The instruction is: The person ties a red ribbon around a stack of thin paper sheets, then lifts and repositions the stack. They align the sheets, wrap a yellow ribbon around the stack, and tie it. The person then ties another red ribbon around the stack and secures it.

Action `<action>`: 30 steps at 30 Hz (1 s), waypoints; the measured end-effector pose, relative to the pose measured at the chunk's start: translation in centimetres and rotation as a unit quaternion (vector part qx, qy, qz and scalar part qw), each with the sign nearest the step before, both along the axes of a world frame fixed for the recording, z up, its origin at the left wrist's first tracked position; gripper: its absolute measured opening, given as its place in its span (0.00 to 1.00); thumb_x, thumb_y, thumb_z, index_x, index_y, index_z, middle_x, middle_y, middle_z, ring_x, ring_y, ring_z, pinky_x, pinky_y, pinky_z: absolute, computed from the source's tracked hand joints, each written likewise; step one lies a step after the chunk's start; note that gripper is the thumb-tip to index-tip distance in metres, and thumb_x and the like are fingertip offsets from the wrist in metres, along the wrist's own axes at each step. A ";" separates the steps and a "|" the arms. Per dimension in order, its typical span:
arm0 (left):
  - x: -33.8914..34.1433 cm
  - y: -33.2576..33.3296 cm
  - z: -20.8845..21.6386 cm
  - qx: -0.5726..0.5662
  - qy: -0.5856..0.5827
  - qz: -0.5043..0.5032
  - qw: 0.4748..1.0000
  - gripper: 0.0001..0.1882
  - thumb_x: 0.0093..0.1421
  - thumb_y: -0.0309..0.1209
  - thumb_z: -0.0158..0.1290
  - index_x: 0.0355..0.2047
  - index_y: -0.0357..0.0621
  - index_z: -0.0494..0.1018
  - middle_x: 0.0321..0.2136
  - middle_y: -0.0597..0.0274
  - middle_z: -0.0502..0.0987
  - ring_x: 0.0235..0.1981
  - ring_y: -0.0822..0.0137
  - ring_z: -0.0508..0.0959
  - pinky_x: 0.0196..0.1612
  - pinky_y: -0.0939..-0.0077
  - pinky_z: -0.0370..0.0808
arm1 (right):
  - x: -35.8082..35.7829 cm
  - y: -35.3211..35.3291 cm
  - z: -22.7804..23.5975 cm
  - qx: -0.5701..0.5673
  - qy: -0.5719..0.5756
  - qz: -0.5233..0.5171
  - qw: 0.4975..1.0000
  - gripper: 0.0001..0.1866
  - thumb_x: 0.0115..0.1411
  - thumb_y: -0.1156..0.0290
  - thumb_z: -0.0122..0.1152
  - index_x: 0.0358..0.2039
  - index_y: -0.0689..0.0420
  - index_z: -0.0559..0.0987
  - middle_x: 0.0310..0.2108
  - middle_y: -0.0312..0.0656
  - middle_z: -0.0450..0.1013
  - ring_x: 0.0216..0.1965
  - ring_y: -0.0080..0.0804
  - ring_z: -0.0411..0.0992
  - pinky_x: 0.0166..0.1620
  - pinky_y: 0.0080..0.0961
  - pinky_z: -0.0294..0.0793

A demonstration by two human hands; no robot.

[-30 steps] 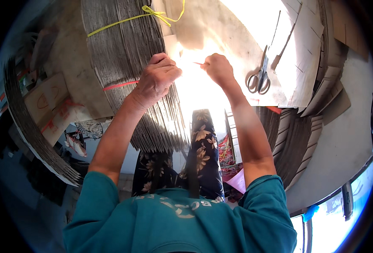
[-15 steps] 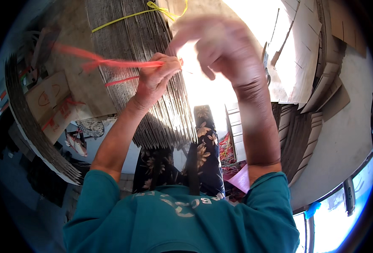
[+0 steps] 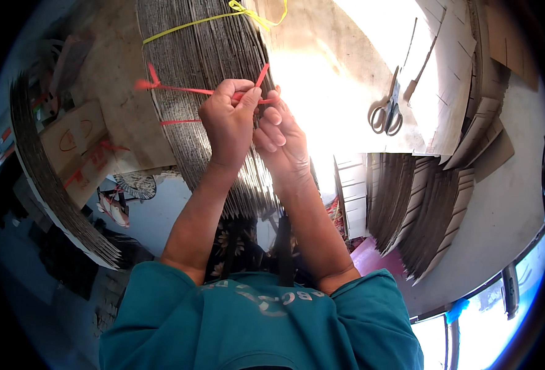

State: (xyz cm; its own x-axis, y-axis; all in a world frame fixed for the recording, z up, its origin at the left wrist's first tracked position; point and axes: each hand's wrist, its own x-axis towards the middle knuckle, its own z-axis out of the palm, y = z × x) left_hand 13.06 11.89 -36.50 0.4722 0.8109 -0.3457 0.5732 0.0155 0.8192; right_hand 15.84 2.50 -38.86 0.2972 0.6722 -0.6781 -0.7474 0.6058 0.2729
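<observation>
Both hands meet over a thick stack of cardboard sheets [image 3: 189,68] standing on edge. My left hand [image 3: 228,120] is closed in a pinch on a red plastic string [image 3: 183,90]; one end trails left past the stack's side and a short end sticks up above the fingers. My right hand [image 3: 283,132] is beside it, with thumb and forefinger closed on the same string and the other fingers curled. A second red strand [image 3: 180,122] lies across the cardboard nearer to me. Farther up, a knotted yellow string [image 3: 186,29] goes round the stack.
Scissors with dark handles [image 3: 387,114] lie on the table to the right, by slotted cardboard sheets [image 3: 439,111]. More cardboard bundles [image 3: 392,197] stand at the near right. On the left are a cardboard box [image 3: 75,145] and a curved stack of sheets [image 3: 44,166].
My right hand has come down and in from the upper right to meet the left hand at the string. The string's loose end has shifted, and the scissors are uncovered.
</observation>
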 end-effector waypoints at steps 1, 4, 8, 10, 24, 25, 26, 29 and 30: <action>0.3 0.3 -0.1 -0.053 -0.017 0.001 0.998 0.04 0.54 0.24 0.56 0.24 0.35 0.74 0.15 0.62 0.75 0.14 0.77 0.73 0.18 0.84 0.70 | -0.1 0.0 0.0 0.019 -0.008 -0.008 1.000 0.13 0.64 0.74 0.44 0.48 0.58 0.68 0.22 0.34 0.67 0.13 0.15 0.58 0.14 0.13 0.59; 0.9 2.6 0.5 -0.204 0.077 -0.096 0.971 0.06 0.55 0.25 0.56 0.25 0.33 0.74 0.16 0.62 0.75 0.13 0.79 0.72 0.14 0.88 0.66 | 1.6 -0.7 1.4 -0.077 -0.134 0.180 0.972 0.13 0.64 0.74 0.45 0.48 0.59 0.70 0.21 0.36 0.69 0.14 0.15 0.62 0.15 0.14 0.62; 0.7 3.6 -0.3 -0.313 0.016 -0.162 0.936 0.08 0.57 0.27 0.54 0.24 0.35 0.74 0.15 0.63 0.74 0.12 0.79 0.71 0.13 0.89 0.66 | 3.6 -0.9 1.5 -0.294 -0.541 0.388 0.686 0.10 0.63 0.74 0.46 0.41 0.59 0.76 0.20 0.33 0.70 0.20 0.18 0.69 0.21 0.19 0.69; 0.7 4.0 -0.7 -0.320 0.007 -0.187 0.929 0.07 0.57 0.26 0.53 0.25 0.35 0.74 0.15 0.63 0.75 0.13 0.79 0.72 0.13 0.89 0.66 | 4.3 -1.2 0.5 -0.330 -0.686 0.395 0.514 0.05 0.59 0.74 0.51 0.32 0.57 0.76 0.19 0.37 0.71 0.21 0.29 0.72 0.24 0.26 0.70; -4.5 6.6 -1.3 0.065 -0.051 -0.308 0.948 0.07 0.54 0.25 0.54 0.20 0.39 0.71 0.21 0.59 0.74 0.20 0.66 0.71 0.24 0.74 0.68 | 8.4 -2.4 -5.7 -0.189 -0.522 0.456 0.696 0.13 0.53 0.67 0.58 0.15 0.57 0.73 0.15 0.29 0.62 0.15 0.14 0.55 0.17 0.15 0.52; -3.9 6.0 -1.3 -0.053 -0.108 -0.232 0.965 0.07 0.55 0.26 0.54 0.21 0.39 0.72 0.22 0.58 0.76 0.21 0.68 0.72 0.25 0.75 0.69 | 8.2 -2.5 -5.8 -0.194 -0.514 0.453 0.702 0.12 0.53 0.68 0.58 0.15 0.57 0.73 0.16 0.30 0.64 0.15 0.14 0.55 0.17 0.14 0.53; -3.7 5.7 -1.4 -0.168 -0.163 -0.150 0.961 0.08 0.57 0.27 0.54 0.21 0.38 0.73 0.24 0.57 0.77 0.22 0.69 0.72 0.26 0.77 0.71 | 7.9 -2.6 -5.8 -0.201 -0.532 0.420 0.707 0.12 0.54 0.69 0.57 0.16 0.58 0.73 0.17 0.31 0.65 0.15 0.14 0.56 0.17 0.14 0.53; -3.7 5.5 -3.1 -0.319 -0.259 -0.156 0.898 0.14 0.62 0.34 0.50 0.23 0.37 0.74 0.27 0.53 0.79 0.21 0.73 0.73 0.27 0.80 0.72 | 7.9 -2.1 -5.0 -0.187 -0.526 0.348 0.753 0.12 0.58 0.72 0.53 0.18 0.59 0.72 0.19 0.36 0.68 0.14 0.15 0.56 0.16 0.12 0.53; -3.6 5.3 -3.4 -0.360 -0.292 -0.163 0.871 0.15 0.62 0.35 0.49 0.24 0.36 0.74 0.28 0.52 0.79 0.20 0.73 0.73 0.26 0.81 0.72 | 8.1 -1.6 -4.5 -0.164 -0.478 0.345 0.791 0.13 0.59 0.73 0.51 0.18 0.60 0.71 0.20 0.38 0.68 0.14 0.15 0.55 0.15 0.12 0.53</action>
